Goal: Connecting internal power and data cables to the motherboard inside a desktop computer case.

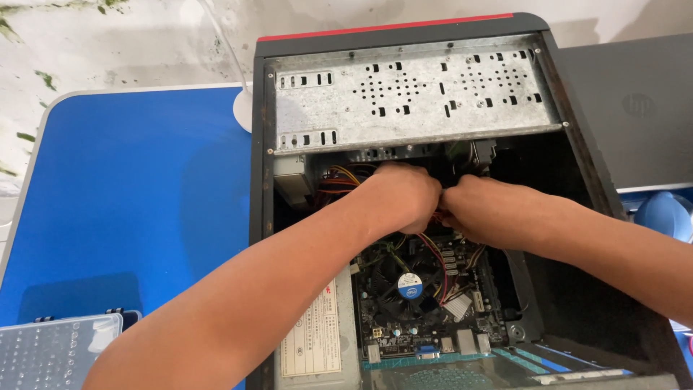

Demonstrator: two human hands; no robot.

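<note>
While both hands meet inside the open computer case (577, 180) at the blue table's (137, 202) right edge | left hand (404, 198) and right hand (480, 209) clenched on the wire bundle (433, 249) | soft, light, delicate: I'd pinch the plug, not the strands

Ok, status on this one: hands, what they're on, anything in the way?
Left hand and right hand meet inside the open PC case, both closed on the cable bundle. Exact grip hidden. Drive cage overhangs them; fan below.
</note>
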